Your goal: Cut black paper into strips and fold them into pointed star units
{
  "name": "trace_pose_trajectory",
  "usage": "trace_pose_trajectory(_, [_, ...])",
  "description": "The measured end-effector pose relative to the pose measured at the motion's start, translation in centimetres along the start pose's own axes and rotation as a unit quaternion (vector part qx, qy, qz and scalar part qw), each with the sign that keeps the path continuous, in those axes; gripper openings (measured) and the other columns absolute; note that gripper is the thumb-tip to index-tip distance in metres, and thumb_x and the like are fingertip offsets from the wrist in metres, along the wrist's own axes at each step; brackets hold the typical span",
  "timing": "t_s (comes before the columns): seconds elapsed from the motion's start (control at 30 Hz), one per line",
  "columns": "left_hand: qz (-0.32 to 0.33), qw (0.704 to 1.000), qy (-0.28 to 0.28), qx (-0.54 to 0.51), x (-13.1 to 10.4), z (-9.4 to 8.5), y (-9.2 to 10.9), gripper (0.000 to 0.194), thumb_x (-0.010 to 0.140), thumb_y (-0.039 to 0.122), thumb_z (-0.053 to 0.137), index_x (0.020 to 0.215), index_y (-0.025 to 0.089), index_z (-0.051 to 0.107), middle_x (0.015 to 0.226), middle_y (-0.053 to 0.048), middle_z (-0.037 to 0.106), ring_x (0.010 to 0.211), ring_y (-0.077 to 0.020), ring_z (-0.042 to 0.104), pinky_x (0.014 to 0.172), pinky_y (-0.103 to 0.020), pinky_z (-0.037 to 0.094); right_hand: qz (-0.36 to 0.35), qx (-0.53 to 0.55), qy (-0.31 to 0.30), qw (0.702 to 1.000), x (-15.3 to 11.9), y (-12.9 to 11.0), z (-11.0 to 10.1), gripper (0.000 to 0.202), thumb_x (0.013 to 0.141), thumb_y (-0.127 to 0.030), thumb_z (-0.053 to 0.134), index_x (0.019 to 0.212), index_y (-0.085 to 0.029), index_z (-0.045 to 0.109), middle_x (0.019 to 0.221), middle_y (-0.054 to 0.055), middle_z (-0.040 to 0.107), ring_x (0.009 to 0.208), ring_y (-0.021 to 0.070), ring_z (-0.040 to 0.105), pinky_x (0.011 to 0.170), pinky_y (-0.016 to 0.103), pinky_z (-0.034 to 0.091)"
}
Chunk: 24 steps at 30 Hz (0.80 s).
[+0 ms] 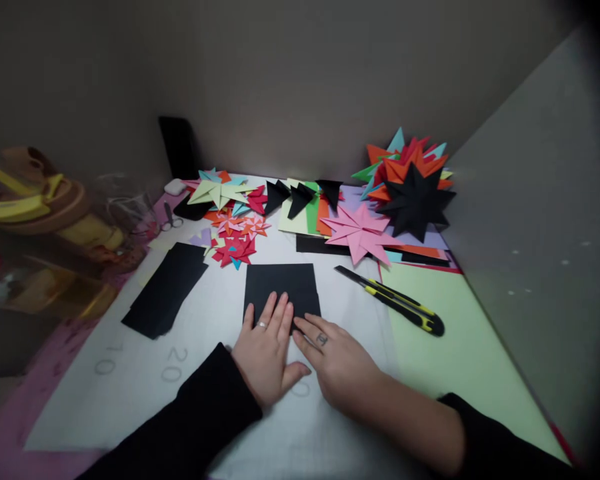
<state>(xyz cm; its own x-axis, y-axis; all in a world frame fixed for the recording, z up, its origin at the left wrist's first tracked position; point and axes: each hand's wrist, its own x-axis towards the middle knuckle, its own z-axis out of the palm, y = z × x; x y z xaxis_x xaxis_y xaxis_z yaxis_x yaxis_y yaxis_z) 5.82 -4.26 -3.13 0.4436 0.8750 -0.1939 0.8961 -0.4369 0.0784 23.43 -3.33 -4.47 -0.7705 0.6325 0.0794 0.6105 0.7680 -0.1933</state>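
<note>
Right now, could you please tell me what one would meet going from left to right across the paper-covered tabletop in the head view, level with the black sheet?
Pile of black paper strips → black sheet with the left hand on it → yellow-and-black utility knife.

black paper square (280, 283) partly hidden by left hand (273, 350), brown-and-yellow container (70, 207) blurred, left sleeve (190, 413) cut off below

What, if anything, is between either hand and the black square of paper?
Nothing visible. The left hand lies flat on the black square, and the right hand's fingertips are at its near edge. The cutter knife lies apart, to the right.
</note>
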Motion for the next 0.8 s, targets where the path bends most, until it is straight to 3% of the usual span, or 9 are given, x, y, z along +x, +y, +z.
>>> trace_pose_trajectory(0.2, [-0.004,1.000,-0.010,0.014,0.2,-0.3,0.1,0.089,0.078,0.062,0.041,0.141,0.003,0.021,0.149,-0.018,0.008,0.137,-0.0352,0.004,0.103,-0.060,0.019,0.053,-0.063,0.004,0.997,-1.4,0.1,-1.0,0.041,0.077,-0.010,0.045,0.114,-0.009,0.062,0.126,0.012,0.055,0.112,0.0300,0.051,0.083,0.041,0.046])
trace_pose_trajectory(0.37, [-0.003,1.000,0.009,0.016,-0.1,-0.1,-0.2,0.090,0.078,0.064,0.039,0.141,0.002,0.021,0.149,-0.019,0.009,0.137,-0.0346,0.005,0.103,-0.059,0.019,0.097,-0.078,-0.025,0.992,-1.9,-0.3,-1.2,0.044,0.076,-0.006,0.044,0.118,-0.008,0.059,0.130,0.011,0.053,0.114,0.0295,0.050,0.082,0.041,0.047])
trace_pose_trajectory(0.6, [-0.054,0.997,0.027,0.038,-3.7,0.6,-3.1,0.093,0.077,0.068,0.036,0.139,0.000,0.027,0.146,-0.024,0.016,0.136,-0.0347,0.012,0.104,-0.053,0.022,0.129,-0.063,-0.020,0.989,-2.0,-0.7,-1.1,0.045,0.075,-0.001,0.042,0.115,-0.007,0.061,0.127,0.013,0.054,0.115,0.0291,0.051,0.083,0.042,0.048])
trace_pose_trajectory(0.7, [-0.066,0.997,0.012,0.041,-4.7,0.3,-3.6,0.091,0.077,0.068,0.037,0.139,0.001,0.028,0.146,-0.024,0.017,0.136,-0.0359,0.013,0.103,-0.055,0.022,0.120,-0.026,-0.020,0.992,-2.0,0.2,-2.1,0.044,0.072,-0.002,0.044,0.110,-0.011,0.064,0.124,0.011,0.058,0.112,0.0264,0.053,0.084,0.039,0.049])
trace_pose_trajectory(0.8, [-0.068,0.997,-0.005,0.029,-4.6,-0.7,-3.6,0.088,0.078,0.064,0.041,0.139,0.002,0.028,0.146,-0.024,0.017,0.135,-0.0366,0.014,0.103,-0.054,0.025,0.141,0.018,-0.001,0.990,-2.1,2.9,-4.2,0.037,0.075,-0.007,0.045,0.102,-0.017,0.067,0.119,0.008,0.061,0.109,0.0213,0.054,0.089,0.034,0.046])
